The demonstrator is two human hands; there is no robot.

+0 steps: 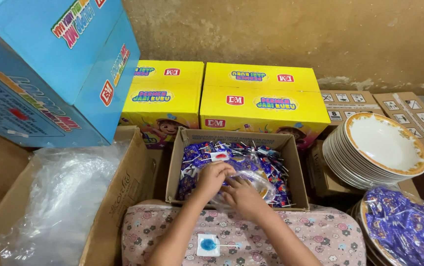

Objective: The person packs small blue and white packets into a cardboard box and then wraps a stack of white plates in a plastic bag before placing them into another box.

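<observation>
An open brown cardboard box (180,162) in front of me holds several lollipops in blue and purple wrappers (199,150), partly inside a clear plastic bag (258,180). Both my hands reach into it. My left hand (213,178) rests with curled fingers on the lollipops and the bag. My right hand (241,196) lies just beside it, its fingers gripping the clear bag. One wrapped blue lollipop (208,244) lies on the pink floral cloth (320,236) over my lap.
Two yellow printed cartons (258,101) stand behind the box against a brown wall. A large blue carton (49,64) sits at upper left. A brown box with crumpled clear plastic (59,197) is at left. A stack of white gold-rimmed plates (374,152) and a plate of purple-wrapped sweets (409,229) are at right.
</observation>
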